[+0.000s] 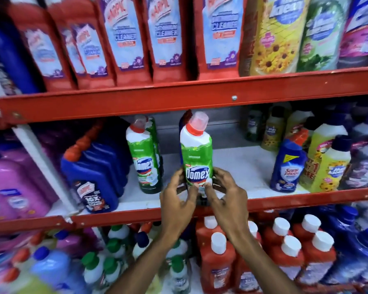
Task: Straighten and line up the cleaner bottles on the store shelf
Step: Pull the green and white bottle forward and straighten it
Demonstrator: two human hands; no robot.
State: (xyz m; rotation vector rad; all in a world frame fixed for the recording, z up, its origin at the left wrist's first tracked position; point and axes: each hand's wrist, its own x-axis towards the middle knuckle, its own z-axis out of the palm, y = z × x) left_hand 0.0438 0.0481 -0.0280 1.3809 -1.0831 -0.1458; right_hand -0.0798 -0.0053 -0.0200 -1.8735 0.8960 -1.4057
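Note:
A green and white Domex bottle with a red cap stands upright near the front edge of the middle shelf. My left hand grips its lower left side and my right hand grips its lower right side, thumbs on the label. A second Domex bottle stands to its left, with another one partly hidden behind it. A dark blue cleaner bottle leans at the shelf's left. A blue Sani Fresh bottle stands at the right.
Red metal shelf rails cross above and below the middle shelf. Red cleaner packs fill the top shelf. Yellow and purple bottles crowd the right end. Red bottles with white caps stand on the lower shelf.

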